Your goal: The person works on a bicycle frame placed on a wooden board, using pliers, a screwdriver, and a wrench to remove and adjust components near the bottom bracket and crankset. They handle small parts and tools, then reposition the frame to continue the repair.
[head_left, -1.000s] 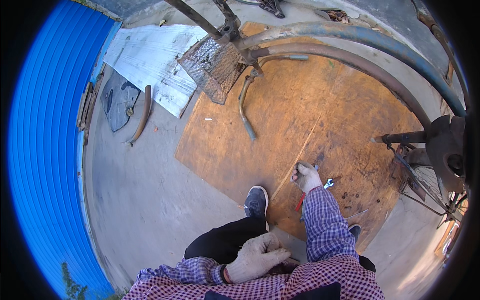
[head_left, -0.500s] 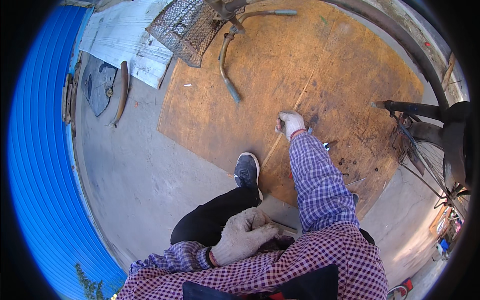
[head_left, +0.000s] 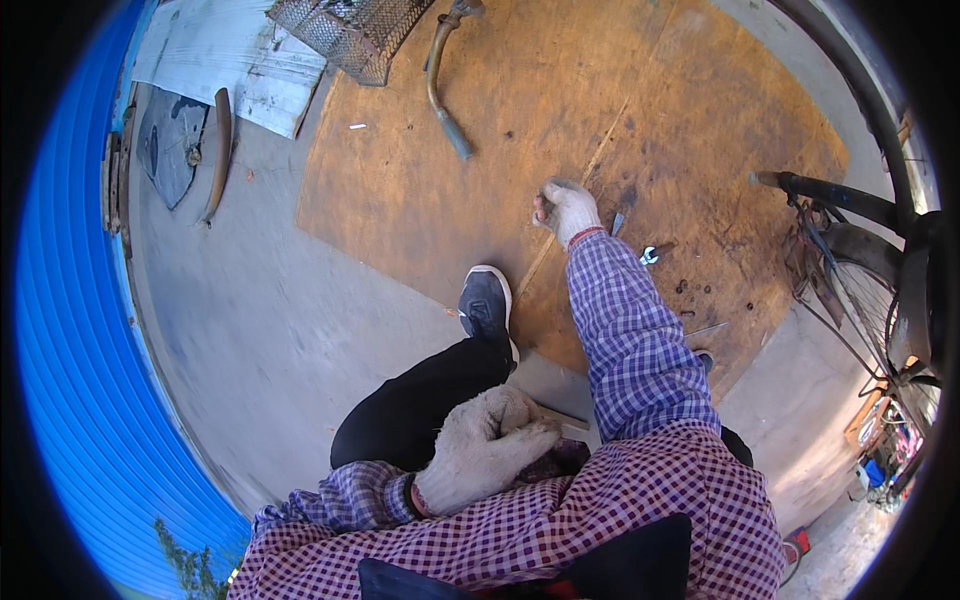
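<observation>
A small flat-ended metal tool (head_left: 617, 224) lies on the brown wooden board (head_left: 430, 210), just beside our right wrist, with a shiny wrench (head_left: 649, 256) near it, a little farther right. Our right hand (head_left: 568, 208), gloved in off-white, is left of the tool and over the board, its fingers curled in; we cannot tell whether anything is inside. Our left hand (head_left: 488, 450), in a similar glove, is by our lap, also curled; we cannot tell what, if anything, it grasps. Right of our right sleeve we see small dark parts (head_left: 682, 287) and a thin rod (head_left: 707, 329) on the board. Our left shoe (head_left: 486, 300) is at the board's near edge. Farther out are a bent handlebar (head_left: 437, 95), a wire mesh basket (head_left: 370, 40), a spoked wheel (head_left: 860, 300) at right and a blue corrugated wall (head_left: 60, 300) at left.
</observation>
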`<control>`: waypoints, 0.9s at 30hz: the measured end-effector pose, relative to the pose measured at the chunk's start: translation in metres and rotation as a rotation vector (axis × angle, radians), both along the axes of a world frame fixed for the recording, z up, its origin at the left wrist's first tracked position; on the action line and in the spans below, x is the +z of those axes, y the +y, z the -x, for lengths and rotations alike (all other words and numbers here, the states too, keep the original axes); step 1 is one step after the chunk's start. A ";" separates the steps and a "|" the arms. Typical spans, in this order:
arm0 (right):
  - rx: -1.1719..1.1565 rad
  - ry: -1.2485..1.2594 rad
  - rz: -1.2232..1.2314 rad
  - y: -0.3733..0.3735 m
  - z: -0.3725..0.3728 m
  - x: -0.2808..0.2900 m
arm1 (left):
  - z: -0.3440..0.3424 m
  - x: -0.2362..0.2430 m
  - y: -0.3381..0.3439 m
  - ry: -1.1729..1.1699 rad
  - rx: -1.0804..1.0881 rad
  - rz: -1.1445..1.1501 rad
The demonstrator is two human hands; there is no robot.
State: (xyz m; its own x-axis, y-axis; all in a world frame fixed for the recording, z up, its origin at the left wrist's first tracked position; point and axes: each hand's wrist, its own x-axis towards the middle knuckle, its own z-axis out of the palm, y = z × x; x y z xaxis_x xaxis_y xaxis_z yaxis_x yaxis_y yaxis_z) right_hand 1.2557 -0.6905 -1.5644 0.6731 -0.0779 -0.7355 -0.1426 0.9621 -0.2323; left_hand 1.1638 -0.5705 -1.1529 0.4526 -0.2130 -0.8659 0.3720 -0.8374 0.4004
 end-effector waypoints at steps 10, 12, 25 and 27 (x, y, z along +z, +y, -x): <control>0.235 -0.040 0.070 0.118 0.152 0.125 | 0.062 0.079 0.065 -0.038 -0.056 0.301; 0.197 0.006 0.118 0.133 0.237 0.188 | 0.136 0.132 0.094 -0.053 -0.116 0.294; 0.343 0.325 0.704 0.147 0.506 0.247 | 0.347 0.176 0.071 -0.326 -0.344 0.340; 0.494 0.425 0.807 0.133 0.534 0.196 | 0.370 0.134 0.054 -0.389 -0.285 0.312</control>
